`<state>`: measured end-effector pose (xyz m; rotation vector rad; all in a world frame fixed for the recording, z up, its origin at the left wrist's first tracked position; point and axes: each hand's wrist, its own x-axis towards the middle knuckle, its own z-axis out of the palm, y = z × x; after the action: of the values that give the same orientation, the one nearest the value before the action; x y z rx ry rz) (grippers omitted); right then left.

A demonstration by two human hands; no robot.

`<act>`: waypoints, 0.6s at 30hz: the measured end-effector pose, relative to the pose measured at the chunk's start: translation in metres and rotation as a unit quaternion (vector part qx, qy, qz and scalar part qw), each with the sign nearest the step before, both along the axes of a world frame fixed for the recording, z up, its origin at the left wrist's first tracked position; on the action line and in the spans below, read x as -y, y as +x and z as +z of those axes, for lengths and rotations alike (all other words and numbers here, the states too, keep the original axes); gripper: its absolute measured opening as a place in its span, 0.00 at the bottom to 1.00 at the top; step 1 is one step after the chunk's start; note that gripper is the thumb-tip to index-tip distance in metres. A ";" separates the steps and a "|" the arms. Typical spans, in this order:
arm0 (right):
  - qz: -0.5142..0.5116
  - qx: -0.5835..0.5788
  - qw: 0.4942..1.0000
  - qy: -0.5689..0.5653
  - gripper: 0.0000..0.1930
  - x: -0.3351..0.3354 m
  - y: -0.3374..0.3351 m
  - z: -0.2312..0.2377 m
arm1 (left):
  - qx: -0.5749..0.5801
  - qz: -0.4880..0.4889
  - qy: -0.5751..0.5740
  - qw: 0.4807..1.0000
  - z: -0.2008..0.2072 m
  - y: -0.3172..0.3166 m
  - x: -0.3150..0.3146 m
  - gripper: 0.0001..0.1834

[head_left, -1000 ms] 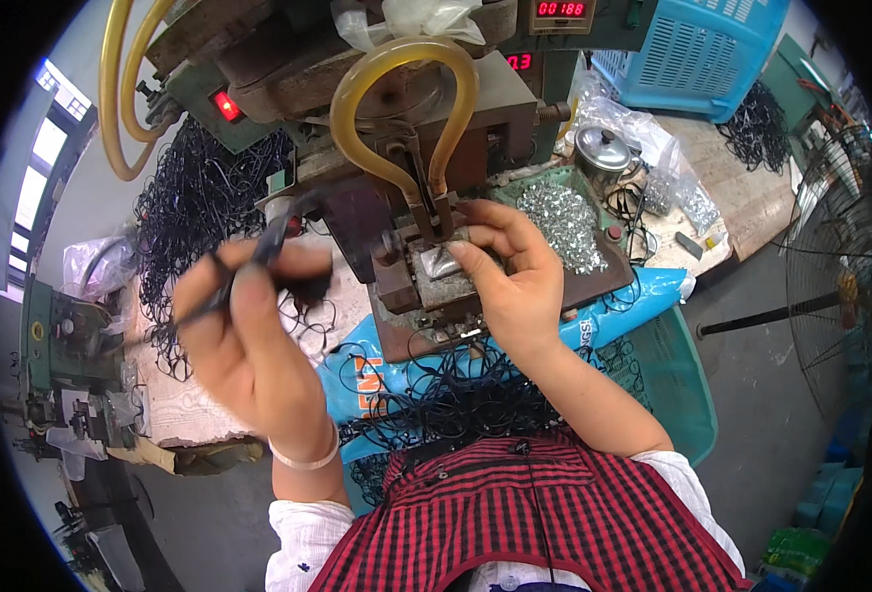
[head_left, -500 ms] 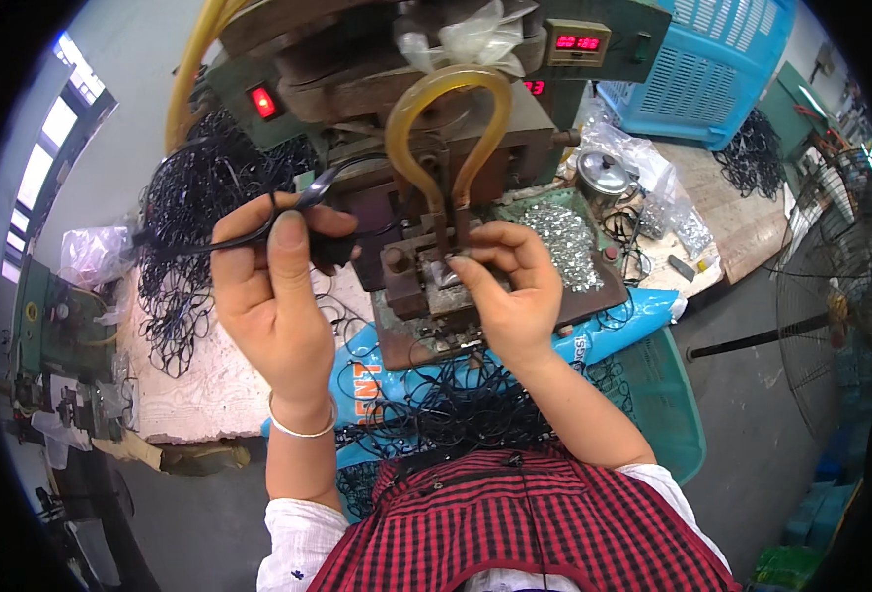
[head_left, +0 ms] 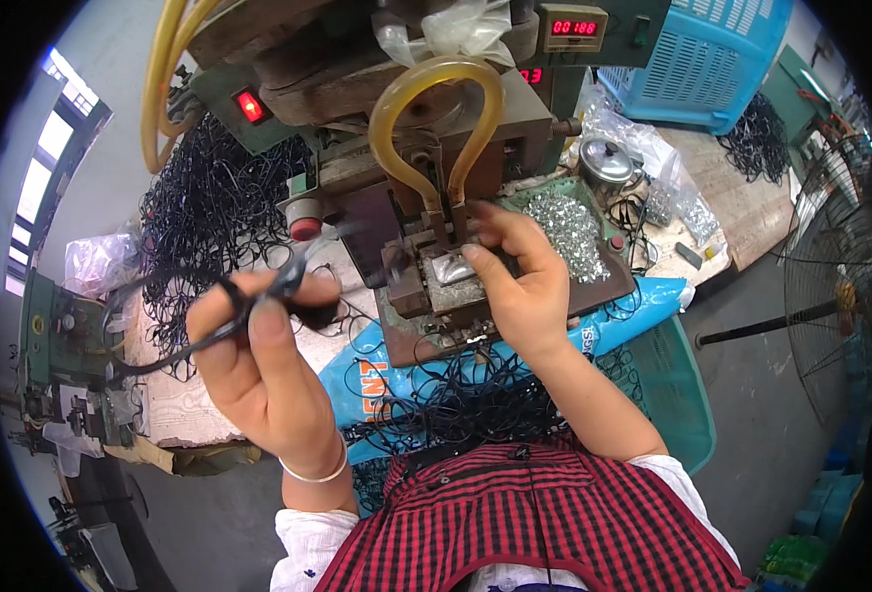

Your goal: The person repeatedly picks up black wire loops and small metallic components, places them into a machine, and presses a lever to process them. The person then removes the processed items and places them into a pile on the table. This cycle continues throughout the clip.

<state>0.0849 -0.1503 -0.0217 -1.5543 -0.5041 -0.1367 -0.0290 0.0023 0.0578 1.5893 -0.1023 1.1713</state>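
My left hand [head_left: 273, 380] is closed on a thin black cord loop [head_left: 165, 363], left of the press and above the wooden table. Part of the cord is smeared by motion, and a dark lump shows under the fingers. My right hand [head_left: 527, 291] is at the press [head_left: 411, 301], its fingers curled and thumb tip beside the metal work block [head_left: 449, 268]. Anything between those fingertips is too small to make out. Two upright metal prongs, fed by a looped yellowish tube [head_left: 387, 118], come down just above the block.
Small silver metal pieces [head_left: 566, 232] fill a green tray right of the press. Black cord loops [head_left: 199, 187] are heaped at left, more lie at the front. A red button [head_left: 306, 229], a lidded metal pot [head_left: 606, 161], a blue crate [head_left: 688, 69] and a fan [head_left: 835, 296] stand around.
My left hand has moved down and left with the black cord loop, away from the press, uncovering the red button. My right hand stays at the block, its fingertips shifted slightly. The view has tilted a little.
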 end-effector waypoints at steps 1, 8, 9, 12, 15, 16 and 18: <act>0.014 -0.014 1.000 0.025 0.22 -0.001 -0.002 0.000 | -0.015 0.030 0.018 0.999 0.000 0.010 -0.003 0.09; 0.047 -0.056 0.989 0.126 0.30 -0.007 -0.002 -0.001 | -0.022 0.016 0.005 1.000 -0.010 0.030 -0.013 0.10; 0.049 -0.079 0.986 0.138 0.30 -0.007 -0.004 0.002 | -0.026 0.013 -0.001 1.000 -0.008 0.029 -0.012 0.11; 0.045 -0.105 0.982 0.150 0.30 -0.009 -0.007 0.007 | -0.033 0.017 0.003 0.999 -0.008 0.028 -0.014 0.11; 0.079 -0.179 0.963 0.186 0.30 -0.003 -0.017 0.025 | -0.040 -0.027 -0.020 0.999 -0.006 0.025 -0.014 0.10; 0.093 -0.180 0.961 0.187 0.30 0.004 -0.024 0.032 | -0.054 -0.074 -0.047 0.995 -0.001 0.015 -0.009 0.09; 0.134 -0.119 0.979 0.099 0.30 0.022 -0.023 0.034 | -0.109 -0.188 -0.107 0.970 0.000 -0.006 0.001 0.10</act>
<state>0.0617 -0.1725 0.0122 -1.2738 -0.4884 0.1988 -0.0352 0.0009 0.0574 1.4208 -0.1226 0.6847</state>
